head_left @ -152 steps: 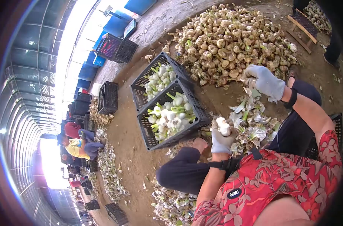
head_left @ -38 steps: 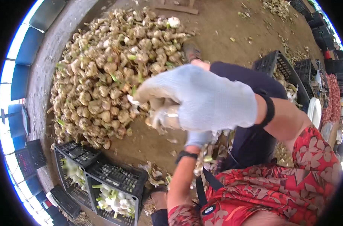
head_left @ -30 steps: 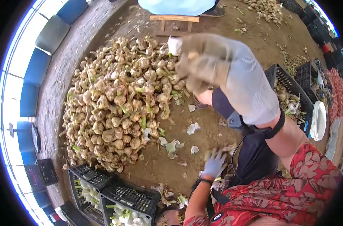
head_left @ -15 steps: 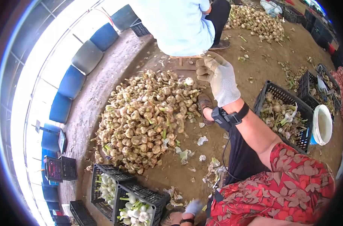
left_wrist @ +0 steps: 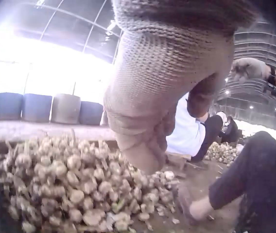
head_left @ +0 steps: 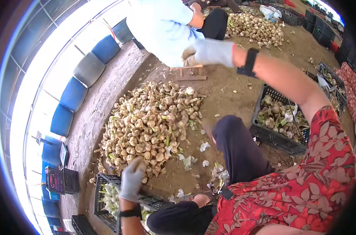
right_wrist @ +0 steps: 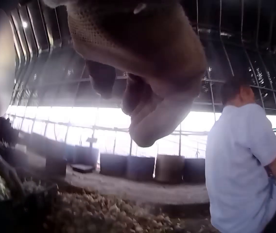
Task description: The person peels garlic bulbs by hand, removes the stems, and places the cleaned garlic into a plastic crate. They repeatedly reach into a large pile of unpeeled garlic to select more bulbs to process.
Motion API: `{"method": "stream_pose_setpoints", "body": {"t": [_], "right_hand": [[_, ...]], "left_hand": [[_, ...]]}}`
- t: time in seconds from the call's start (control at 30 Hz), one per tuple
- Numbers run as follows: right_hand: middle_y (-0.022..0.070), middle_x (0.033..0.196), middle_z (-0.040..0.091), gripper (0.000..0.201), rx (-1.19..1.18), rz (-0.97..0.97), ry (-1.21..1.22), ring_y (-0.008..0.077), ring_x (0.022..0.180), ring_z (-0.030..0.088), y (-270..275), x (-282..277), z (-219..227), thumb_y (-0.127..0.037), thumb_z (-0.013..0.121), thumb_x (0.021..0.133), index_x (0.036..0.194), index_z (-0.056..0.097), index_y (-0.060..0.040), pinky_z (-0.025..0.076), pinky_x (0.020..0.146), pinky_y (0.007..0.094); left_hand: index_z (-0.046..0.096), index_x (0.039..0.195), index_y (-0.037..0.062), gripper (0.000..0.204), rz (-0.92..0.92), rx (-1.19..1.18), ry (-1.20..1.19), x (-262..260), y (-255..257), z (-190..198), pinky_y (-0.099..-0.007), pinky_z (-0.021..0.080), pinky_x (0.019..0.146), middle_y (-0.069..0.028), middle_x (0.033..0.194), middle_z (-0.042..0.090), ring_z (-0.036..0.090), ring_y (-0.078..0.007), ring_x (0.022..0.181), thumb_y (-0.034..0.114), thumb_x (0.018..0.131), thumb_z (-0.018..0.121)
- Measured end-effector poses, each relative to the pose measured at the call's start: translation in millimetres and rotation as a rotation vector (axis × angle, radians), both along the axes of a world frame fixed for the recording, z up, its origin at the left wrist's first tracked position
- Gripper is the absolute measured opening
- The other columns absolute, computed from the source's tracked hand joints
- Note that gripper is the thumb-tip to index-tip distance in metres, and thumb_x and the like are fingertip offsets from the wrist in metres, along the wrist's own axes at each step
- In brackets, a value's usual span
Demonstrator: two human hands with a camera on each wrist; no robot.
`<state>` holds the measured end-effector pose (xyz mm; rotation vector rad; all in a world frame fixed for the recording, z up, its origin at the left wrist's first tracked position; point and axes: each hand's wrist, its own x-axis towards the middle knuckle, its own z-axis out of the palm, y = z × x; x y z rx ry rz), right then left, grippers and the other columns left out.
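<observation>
My gloved left hand [head_left: 133, 178] hangs over the near edge of a heap of untrimmed garlic [head_left: 146, 125], by the black crate [head_left: 101, 215] of cleaned garlic bulbs [head_left: 110, 197]. Its fingers [left_wrist: 145, 121] droop loosely bent in the left wrist view, with nothing seen between them. Further out, my gloved right hand [head_left: 211, 53] is raised at the end of a stretched arm, overlapping the back of a seated person [head_left: 166, 35]. In the right wrist view the right hand's fingers [right_wrist: 152, 116] bend loosely downward, and no object shows in them.
A black crate [head_left: 279, 137] with garlic and leaves stands on the right. Peeled skins [head_left: 221, 178] litter the floor by my legs. A low wooden stool [head_left: 191, 73] stands beyond the heap, with a second garlic heap [head_left: 258, 29] farther off. Blue bins [head_left: 74, 94] line the wall.
Five seconds ago my left hand held a white garlic bulb; now it holds none. It has swung left over the heap. My right hand has reached outward, and the view has turned.
</observation>
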<state>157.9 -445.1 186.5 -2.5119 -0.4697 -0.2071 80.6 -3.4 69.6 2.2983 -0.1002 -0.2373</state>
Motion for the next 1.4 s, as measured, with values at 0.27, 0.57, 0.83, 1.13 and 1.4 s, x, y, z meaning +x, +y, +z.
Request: {"method": "stream_pose_setpoints", "body": {"t": [0.27,0.57,0.83,1.13,1.4], "right_hand": [[0.0215,0.124,0.06,0.058,0.063,-0.342,0.385,0.0338,0.114,0.058,-10,165,-232,-0.039,0.06,0.085,0.131,0.054,-0.0044,0.044,0.097,0.0384],[0.0213,0.135,0.052,0.07,0.204,-0.642,0.541,0.0352,0.124,0.05,-29,260,-403,-0.05,0.057,0.088,0.139,0.045,-0.0034,0.04,0.103,0.0401],[0.0202,0.141,0.047,0.068,0.336,-0.496,0.664,0.0345,0.126,0.049,-38,356,-470,-0.046,0.056,0.09,0.145,0.039,-0.0102,0.041,0.102,0.0407],[0.0075,0.147,0.044,0.058,0.26,-0.313,1.065,0.0254,0.131,0.045,-8,380,-434,-0.049,0.048,0.096,0.145,0.041,-0.0188,0.035,0.109,0.0353],[0.0092,0.149,0.038,0.065,-0.725,0.273,0.076,0.0218,0.134,0.041,-34,313,-599,-0.049,0.043,0.096,0.145,0.035,-0.0078,0.031,0.112,0.032]], "left_hand": [[0.061,0.12,-0.0035,0.045,-0.017,0.721,-0.163,205,78,105,-0.0311,0.051,0.081,-0.0178,0.103,0.07,0.067,-0.022,0.089,0.025,0.085,0.066],[0.061,0.12,-0.0002,0.044,-0.117,0.397,-0.073,401,-64,-101,-0.0354,0.049,0.088,-0.0189,0.107,0.068,0.066,-0.0283,0.099,0.032,0.089,0.061],[0.047,0.137,0.0074,0.06,-0.325,0.409,-0.225,471,-209,-287,-0.0435,0.043,0.098,-0.0219,0.127,0.056,0.054,-0.037,0.117,0.042,0.089,0.057],[0.051,0.138,0.0237,0.078,-0.527,0.623,0.387,501,-220,-300,-0.0384,0.043,0.101,-0.0138,0.128,0.06,0.056,-0.0311,0.119,0.056,0.069,0.067],[0.062,0.128,0.0201,0.063,-0.602,0.716,0.273,428,-210,-275,-0.0361,0.047,0.096,-0.0145,0.117,0.066,0.063,-0.0297,0.109,0.045,0.07,0.069]]}}
